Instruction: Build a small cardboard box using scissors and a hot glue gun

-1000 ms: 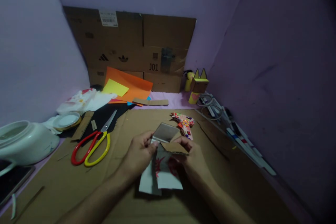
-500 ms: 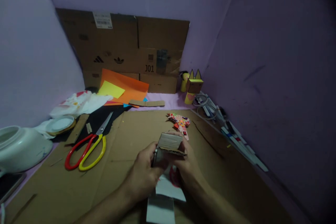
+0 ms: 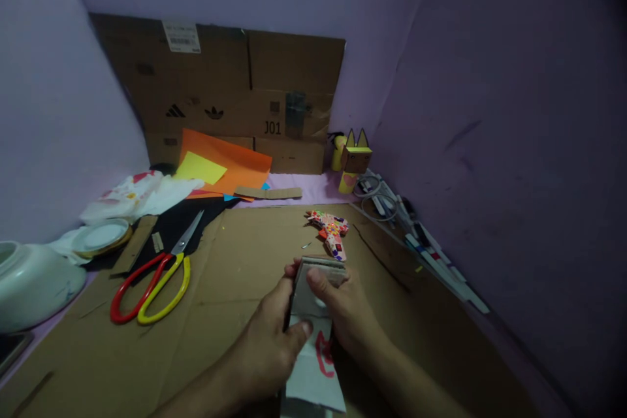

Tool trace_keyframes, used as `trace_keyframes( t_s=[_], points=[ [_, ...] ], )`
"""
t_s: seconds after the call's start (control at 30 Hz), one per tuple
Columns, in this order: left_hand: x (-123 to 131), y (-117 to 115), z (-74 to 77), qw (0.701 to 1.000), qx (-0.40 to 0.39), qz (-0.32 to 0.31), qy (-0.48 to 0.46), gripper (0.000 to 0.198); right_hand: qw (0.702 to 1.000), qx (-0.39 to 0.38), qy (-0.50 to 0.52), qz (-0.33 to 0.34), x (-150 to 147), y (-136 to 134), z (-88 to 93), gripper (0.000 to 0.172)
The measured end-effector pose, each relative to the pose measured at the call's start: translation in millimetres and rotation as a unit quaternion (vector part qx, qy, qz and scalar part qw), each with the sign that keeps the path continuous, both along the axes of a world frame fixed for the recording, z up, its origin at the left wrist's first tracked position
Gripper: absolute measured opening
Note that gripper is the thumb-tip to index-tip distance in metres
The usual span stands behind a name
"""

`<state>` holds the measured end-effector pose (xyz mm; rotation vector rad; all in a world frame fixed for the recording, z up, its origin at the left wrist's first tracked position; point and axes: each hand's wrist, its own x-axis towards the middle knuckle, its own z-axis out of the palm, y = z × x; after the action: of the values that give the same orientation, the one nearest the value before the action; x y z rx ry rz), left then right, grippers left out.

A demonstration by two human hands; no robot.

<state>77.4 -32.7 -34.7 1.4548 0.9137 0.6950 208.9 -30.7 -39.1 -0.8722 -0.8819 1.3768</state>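
Between my hands is a folded cardboard strip (image 3: 313,346), pale on its upper face with a red marking near the middle. My left hand (image 3: 274,333) grips its left edge, thumb lying on the face. From the right, my right hand (image 3: 345,300) holds the far end, its thumb pressing down on the top layer. Just beyond that end, a glue gun (image 3: 333,230) with a colourful flowered pattern lies on the cardboard mat (image 3: 235,274). The underside of the strip and most of my fingers are hidden.
Scissors (image 3: 166,274) with red and yellow handles lie at left, near a white ceramic pot (image 3: 39,287). Orange paper (image 3: 240,160) leans at the back. A cardboard animal figure (image 3: 356,160) stands back right, with pens (image 3: 441,261) along the right wall.
The raised flap at the strip's far end has been folded down flat, and my right thumb now lies on top. The red marking shows more fully. The view has shifted slightly right.
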Motion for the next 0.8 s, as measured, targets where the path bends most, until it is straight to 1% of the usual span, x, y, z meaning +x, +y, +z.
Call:
trace_keyframes(
  t_s=[0.1, 0.17, 0.27, 0.33, 0.4, 0.47, 0.6, 0.8],
  points=[
    [3.5, -2.8, -3.4, 1.0, -0.019, 0.021, -0.008, 0.055, 1.0, -0.014, -0.002, -0.022, -1.6, -2.1, 1.7, 0.029],
    [6.4, -2.8, -5.2, 0.998, -0.046, 0.029, -0.015, 0.054, 0.999, -0.027, 0.003, -0.036, -2.7, -2.7, 2.3, 0.031],
    [9.2, -0.7, -7.6, 0.994, -0.108, 0.024, -0.023, 0.045, 0.998, -0.048, 0.018, -0.046, -3.9, -2.9, 2.0, 0.035],
    [9.9, 0.1, -8.2, 0.989, -0.144, 0.012, -0.037, 0.033, 0.997, -0.056, 0.03, -0.042, -4.6, -3.1, 1.3, 0.037],
    [10.4, -0.3, -6.5, 0.984, -0.171, -0.004, -0.04, 0.029, 0.997, -0.055, 0.032, -0.039, -5.2, -3.5, 0.8, 0.038],
    [11.2, -1.6, -2.3, 0.983, -0.182, -0.018, -0.02, 0.028, 0.997, -0.054, 0.028, -0.039, -5.5, -3.7, 0.7, 0.038],
    [13.3, -3.1, 4.1, 0.982, -0.186, -0.023, 0.01, 0.028, 0.996, -0.064, 0.044, -0.044, -5.3, -3.0, 1.4, 0.039],
    [12.0, -1.2, -2.0, 0.978, -0.203, -0.038, -0.026, 0.03, 0.992, -0.092, 0.068, -0.052, -4.4, 0.6, 5.1, 0.041]
  ],
)
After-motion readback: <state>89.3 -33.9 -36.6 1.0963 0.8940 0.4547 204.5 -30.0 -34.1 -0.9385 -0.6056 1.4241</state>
